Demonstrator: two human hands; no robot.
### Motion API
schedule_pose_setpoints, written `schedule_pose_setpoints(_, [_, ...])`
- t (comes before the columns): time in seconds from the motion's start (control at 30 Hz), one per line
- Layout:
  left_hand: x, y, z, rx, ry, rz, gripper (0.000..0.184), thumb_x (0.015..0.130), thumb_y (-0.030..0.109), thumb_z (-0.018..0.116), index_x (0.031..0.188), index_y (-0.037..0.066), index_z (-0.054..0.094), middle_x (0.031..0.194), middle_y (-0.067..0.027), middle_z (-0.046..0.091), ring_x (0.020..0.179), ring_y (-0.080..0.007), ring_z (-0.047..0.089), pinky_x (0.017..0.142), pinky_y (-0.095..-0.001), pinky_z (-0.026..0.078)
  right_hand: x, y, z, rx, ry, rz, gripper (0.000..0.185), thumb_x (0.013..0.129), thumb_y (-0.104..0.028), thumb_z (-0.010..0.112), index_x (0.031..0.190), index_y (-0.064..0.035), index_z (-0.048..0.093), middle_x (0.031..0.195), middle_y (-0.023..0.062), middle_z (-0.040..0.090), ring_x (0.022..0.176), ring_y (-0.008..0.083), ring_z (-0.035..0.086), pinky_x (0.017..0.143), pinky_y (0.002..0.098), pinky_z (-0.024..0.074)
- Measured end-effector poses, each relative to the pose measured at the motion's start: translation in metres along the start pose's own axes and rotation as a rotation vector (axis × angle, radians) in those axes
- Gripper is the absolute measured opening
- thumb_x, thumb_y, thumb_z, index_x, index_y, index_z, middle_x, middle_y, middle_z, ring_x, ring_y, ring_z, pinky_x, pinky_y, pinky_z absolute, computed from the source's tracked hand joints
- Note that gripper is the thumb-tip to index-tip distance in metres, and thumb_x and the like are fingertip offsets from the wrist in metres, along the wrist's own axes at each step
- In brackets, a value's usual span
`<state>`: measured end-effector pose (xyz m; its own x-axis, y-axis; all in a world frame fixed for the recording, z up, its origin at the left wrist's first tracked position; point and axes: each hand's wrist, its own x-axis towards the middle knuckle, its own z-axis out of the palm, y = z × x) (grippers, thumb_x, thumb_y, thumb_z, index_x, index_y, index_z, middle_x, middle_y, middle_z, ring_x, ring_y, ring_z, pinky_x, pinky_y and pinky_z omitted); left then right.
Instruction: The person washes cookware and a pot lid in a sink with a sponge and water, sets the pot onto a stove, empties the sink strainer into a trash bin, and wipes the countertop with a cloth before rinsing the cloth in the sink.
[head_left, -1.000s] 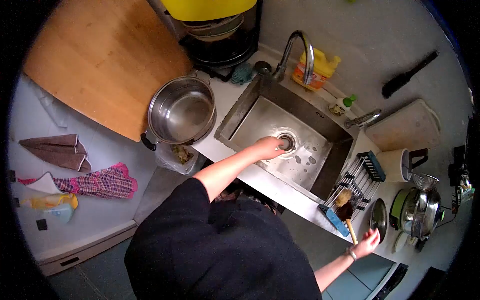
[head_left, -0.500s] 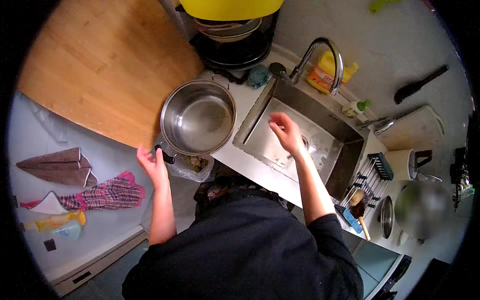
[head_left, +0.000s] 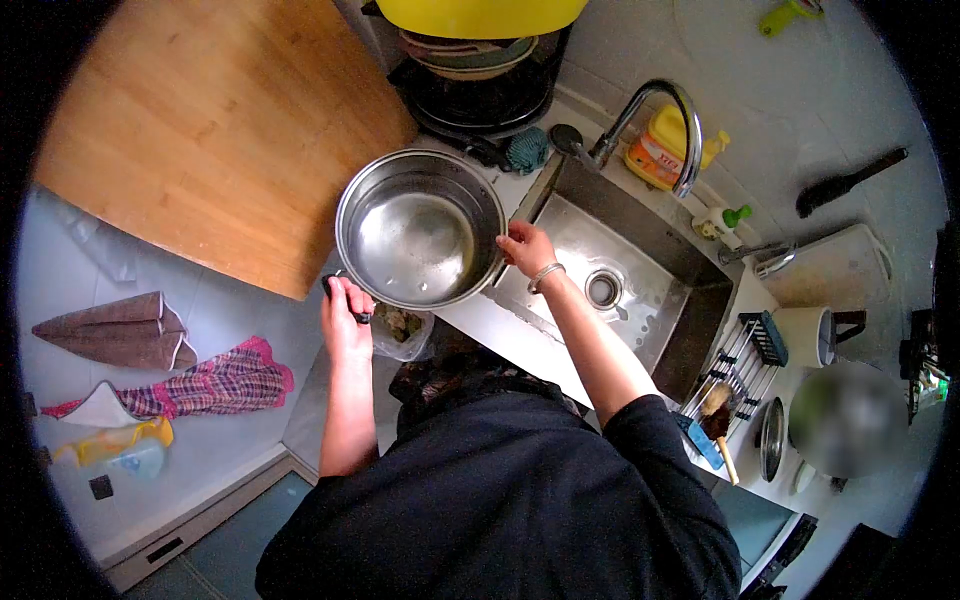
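A large metal pot (head_left: pixel 420 240) with a shiny inside stands between the wooden board and the sink. My left hand (head_left: pixel 347 303) is wrapped round the pot's black handle at its lower left. On the pot's right rim, my right hand (head_left: pixel 525 248) has its fingers closed, with a bracelet at the wrist. Just right of that hand lies the steel sink (head_left: pixel 665 350), with its round drain (head_left: pixel 603 288) in view. Behind the sink rises a curved faucet (head_left: pixel 690 120).
A wooden board (head_left: pixel 220 130) fills the upper left. Below the pot hangs a plastic bag (head_left: pixel 405 335) with scraps. A drying rack (head_left: pixel 740 370) with a brush, a lid (head_left: pixel 770 438) and a white jug (head_left: pixel 803 335) stand at right. A yellow bottle (head_left: pixel 660 145) is behind the sink.
My right hand has left the sink and taken hold of the pot's right side. My left hand has come across from the right and closed on the black handle. The pot appears further right in view.
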<state>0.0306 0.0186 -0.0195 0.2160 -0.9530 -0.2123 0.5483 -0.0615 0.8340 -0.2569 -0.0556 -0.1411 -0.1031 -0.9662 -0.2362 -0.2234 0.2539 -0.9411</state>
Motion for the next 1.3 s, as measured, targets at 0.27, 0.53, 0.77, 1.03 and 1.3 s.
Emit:
schedule_pose_setpoints(0.27, [-0.034, 0.006, 0.087, 0.339, -0.155, 0.164, 0.012, 0.091, 0.017, 0.042, 0.089, 0.005, 0.04, 0.053, 0.0004, 0.037, 0.044, -0.0092, 0.039, 0.044, -0.0246, 0.039, -0.024, 0.034, -0.02, 0.148, 0.065, 0.119, 0.009, 0.075, -0.002, 0.059, 0.082, -0.0015, 0.055, 0.068, 0.0026, 0.056, 0.057, 0.0126, 0.053, 0.049, 0.0258, 0.0454])
schedule_pose_setpoints(0.53, [-0.053, -0.018, 0.155, 0.545, -0.364, 0.187, 0.011, 0.088, 0.008, 0.047, 0.093, 0.002, 0.039, 0.062, -0.0015, 0.042, 0.047, -0.0068, 0.041, 0.044, -0.0219, 0.041, -0.056, 0.083, -0.055, 0.291, 0.19, 0.352, 0.01, 0.079, -0.008, 0.055, 0.089, -0.0044, 0.054, 0.072, 0.0023, 0.056, 0.061, 0.0141, 0.055, 0.053, 0.0277, 0.0477])
schedule_pose_setpoints(0.77, [-0.053, -0.065, 0.168, 0.879, -0.514, 0.463, 0.015, 0.08, 0.008, 0.057, 0.09, 0.0, 0.047, 0.075, -0.0064, 0.053, 0.07, -0.0149, 0.052, 0.063, -0.0275, 0.042, -0.049, 0.106, -0.15, -0.069, 0.536, 0.225, 0.052, 0.077, -0.013, 0.059, 0.124, -0.0003, 0.039, 0.105, 0.0097, 0.057, 0.087, 0.0212, 0.056, 0.07, 0.0295, 0.0457])
schedule_pose_setpoints(1.03, [-0.076, -0.094, 0.193, 0.993, -1.049, 0.867, 0.025, 0.067, 0.004, 0.066, 0.084, 0.004, 0.048, 0.067, -0.0112, 0.055, 0.058, -0.0293, 0.055, 0.052, -0.0355, 0.043, -0.054, 0.122, -0.199, 0.52, 0.189, 0.328, 0.025, 0.076, -0.001, 0.049, 0.099, -0.0087, 0.052, 0.082, 0.002, 0.057, 0.073, 0.0121, 0.053, 0.057, 0.0251, 0.0433])
schedule_pose_setpoints(1.3, [-0.077, -0.108, 0.199, 0.991, -1.425, 0.995, 0.035, 0.053, 0.006, 0.069, 0.084, 0.007, 0.052, 0.065, -0.0065, 0.055, 0.055, -0.0247, 0.054, 0.051, -0.0351, 0.041, -0.06, 0.149, -0.185, 0.98, 0.263, 0.212, 0.034, 0.086, -0.038, 0.044, 0.107, -0.0115, 0.052, 0.096, 0.0008, 0.059, 0.082, 0.0162, 0.058, 0.065, 0.0301, 0.0494])
